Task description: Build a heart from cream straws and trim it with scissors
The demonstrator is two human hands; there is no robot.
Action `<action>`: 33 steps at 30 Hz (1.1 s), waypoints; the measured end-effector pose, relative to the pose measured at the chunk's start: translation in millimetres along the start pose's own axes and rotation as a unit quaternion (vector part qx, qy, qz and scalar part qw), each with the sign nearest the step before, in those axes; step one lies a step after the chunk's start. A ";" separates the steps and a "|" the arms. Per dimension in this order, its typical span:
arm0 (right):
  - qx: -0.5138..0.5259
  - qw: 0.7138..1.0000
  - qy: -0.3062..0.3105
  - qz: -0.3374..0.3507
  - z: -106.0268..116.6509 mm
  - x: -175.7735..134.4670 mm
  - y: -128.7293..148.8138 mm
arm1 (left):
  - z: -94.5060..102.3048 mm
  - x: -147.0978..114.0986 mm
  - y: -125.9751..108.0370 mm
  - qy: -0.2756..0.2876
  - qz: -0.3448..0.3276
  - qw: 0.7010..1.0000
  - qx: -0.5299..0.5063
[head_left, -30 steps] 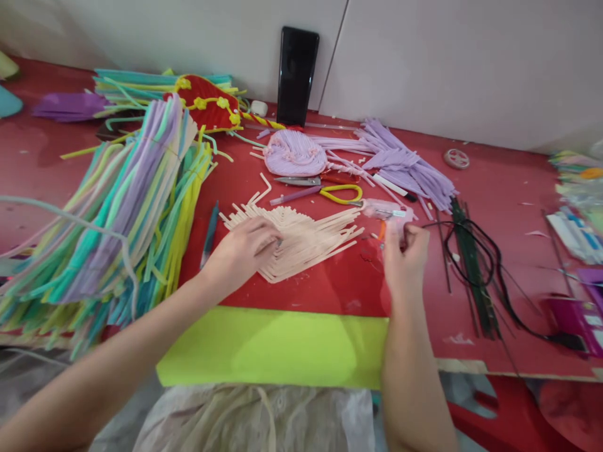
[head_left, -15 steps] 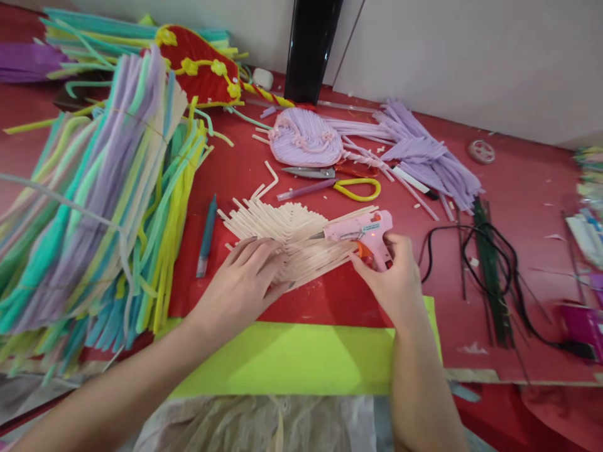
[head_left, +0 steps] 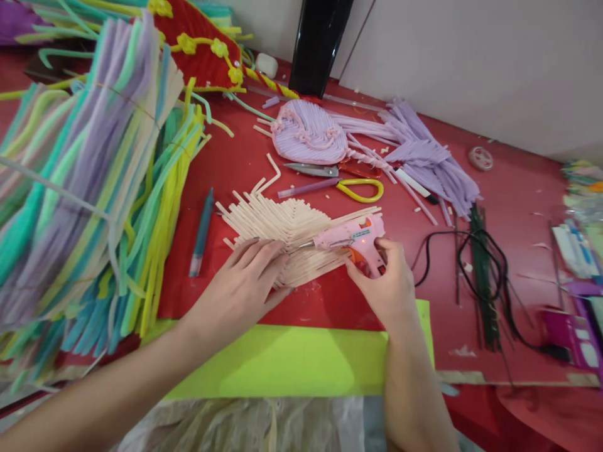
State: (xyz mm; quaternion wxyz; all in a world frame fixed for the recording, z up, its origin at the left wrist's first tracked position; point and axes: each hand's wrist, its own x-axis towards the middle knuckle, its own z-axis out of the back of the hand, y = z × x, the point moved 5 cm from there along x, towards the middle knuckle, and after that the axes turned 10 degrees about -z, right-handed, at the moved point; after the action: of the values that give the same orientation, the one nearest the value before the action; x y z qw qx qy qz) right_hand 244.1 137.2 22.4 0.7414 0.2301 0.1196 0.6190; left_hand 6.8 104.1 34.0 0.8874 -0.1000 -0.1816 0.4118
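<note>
A leaf-shaped piece of cream pipe cleaners (head_left: 301, 216) lies on the red table, its strands meeting along a middle line. Across its lower left part rests my left hand (head_left: 247, 273), fingers stretched over the strands and thumb apart near the lower edge. My right hand (head_left: 386, 282) grips the handle of a pink glue gun (head_left: 351, 235) with an orange trigger. The gun points left, its metal nozzle over the middle of the cream piece, close to my left fingertips. Whether the nozzle touches the strands I cannot tell.
Bundled coloured pipe cleaners (head_left: 127, 163) are heaped at left, beside a teal pen (head_left: 201, 232). Scissors (head_left: 313, 169), a yellow-looped tool (head_left: 360, 190) and a lilac pipe-cleaner piece (head_left: 308, 135) lie behind. A black cord (head_left: 506, 301) crosses green stems at right. A lime sheet (head_left: 282, 361) lies in front.
The glue gun in my right hand has moved left, bringing its nozzle nearer my left fingers. My left hand stays on the cream piece. The camera view has shifted slightly.
</note>
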 end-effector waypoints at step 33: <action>-0.056 0.997 0.002 0.057 -2.2 -7.8 8.0 | -0.6 -2.3 1.6 0.009 -0.010 1.000 -0.010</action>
State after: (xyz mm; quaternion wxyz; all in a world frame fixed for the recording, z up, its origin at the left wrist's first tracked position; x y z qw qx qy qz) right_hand 234.6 131.0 23.6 0.7165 0.1940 0.0729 0.6661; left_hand 4.6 103.3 32.4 0.8921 -0.1105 -0.1783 0.4001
